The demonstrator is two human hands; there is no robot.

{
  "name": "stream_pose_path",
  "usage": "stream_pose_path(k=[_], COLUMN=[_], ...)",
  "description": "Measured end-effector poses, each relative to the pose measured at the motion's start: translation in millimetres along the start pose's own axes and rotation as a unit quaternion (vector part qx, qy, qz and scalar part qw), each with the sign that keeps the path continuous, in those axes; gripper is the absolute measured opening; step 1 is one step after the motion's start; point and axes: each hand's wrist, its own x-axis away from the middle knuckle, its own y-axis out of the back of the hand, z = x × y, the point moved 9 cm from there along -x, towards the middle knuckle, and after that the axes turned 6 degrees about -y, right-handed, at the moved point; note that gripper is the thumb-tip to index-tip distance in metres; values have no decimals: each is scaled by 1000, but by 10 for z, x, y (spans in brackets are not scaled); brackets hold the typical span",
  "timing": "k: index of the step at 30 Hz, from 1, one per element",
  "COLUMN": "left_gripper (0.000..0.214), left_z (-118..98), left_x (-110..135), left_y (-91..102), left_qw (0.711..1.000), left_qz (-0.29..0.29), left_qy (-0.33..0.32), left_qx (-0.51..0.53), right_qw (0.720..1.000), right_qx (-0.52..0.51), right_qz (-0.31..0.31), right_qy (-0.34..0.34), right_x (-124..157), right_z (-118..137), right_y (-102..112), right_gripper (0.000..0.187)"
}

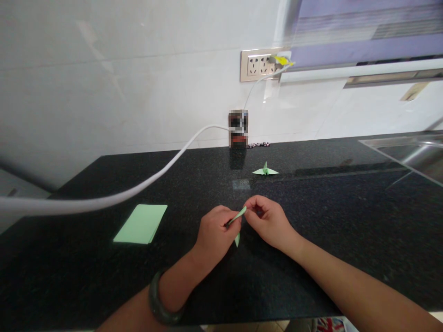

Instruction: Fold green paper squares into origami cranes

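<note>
A partly folded piece of light green origami paper (238, 216) is pinched between the thumb and fingers of my left hand (217, 230). One pointed end of it sticks out below that hand. My right hand (268, 220) has its thumb and forefinger closed at the paper's upper right tip. Beyond the hands, a finished-looking green paper crane (266, 170) stands with its wings spread. A stack of green paper sheets (141, 224) lies flat to the left of my left hand.
The black speckled countertop (86, 276) runs back to a tiled wall. A white cable (138, 189) arcs across the left. A blurred-out upright object (238, 129) leans at the wall beside a beaded strand (259, 145). A sink edge (398, 159) is at right; a socket panel (253, 66) is above.
</note>
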Motion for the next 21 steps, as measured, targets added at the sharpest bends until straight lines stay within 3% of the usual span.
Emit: stream_pose_path(k=[4, 9, 13, 17, 21], left_gripper=[20, 18, 16, 24, 25], left_z=[-34, -11, 151, 334, 354], left_x=[-6, -6, 11, 90, 118], left_y=[-16, 3, -51, -256, -344], left_qw=[999, 1000, 992, 921, 860], left_qz=[18, 7, 16, 47, 40], left_qy=[-13, -2, 83, 208, 240], left_qx=[-37, -6, 98, 324, 449], right_qw=[995, 988, 1000, 977, 964], right_qx=[82, 123, 28, -163, -198], right_qz=[-15, -17, 5, 83, 135], right_qy=[57, 94, 8, -113, -116], right_x=[32, 38, -26, -48, -27], right_z=[137, 236, 66, -140, -97], right_y=[38, 53, 52, -85, -178], right_gripper=[8, 11, 23, 26, 22])
